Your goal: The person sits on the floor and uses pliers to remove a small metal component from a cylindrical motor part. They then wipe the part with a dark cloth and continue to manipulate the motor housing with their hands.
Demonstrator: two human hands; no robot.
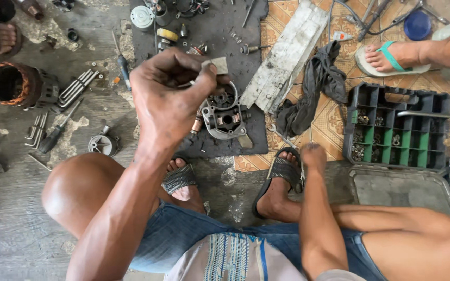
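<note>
L hand (165,99) is raised over the dark mat (220,26), its grip pinched together on a small grey square scrap (216,64), thumb and fingertips clamped on its lower edge. Scrap sits at about 1 o'clock from the hand's middle, held above a round grey metal housing (225,115) that lies on the mat, just below and at 4 o'clock from the scrap. A copper-coloured cylinder part (197,125) pokes out at the housing's 9 o'clock side.

R hand (313,156) is low, near the sandal on the person's R foot (282,169); its grip is closed around something thin, maybe a rod or tool, but can't tell what. It rests near the floor edge where patterned tiles start.

At 3 o'clock from R hand: black compartment tray (397,127) w/ green dividers, small hardware in several cells. At 12 o'clock from R hand: dark rag (313,88) and a pale flat board (287,52), leaning diagonally. At 9 o'clock from L hand: bundle of bent metal rods (76,87), a screwdriver (58,130), and a coil-wound stator (14,83) further out. Small round metal cap (102,144) lies at 8 o'clock from L hand. Another person's foot in a teal-strap flip-flop (391,57) is at top R, well apart.
</note>
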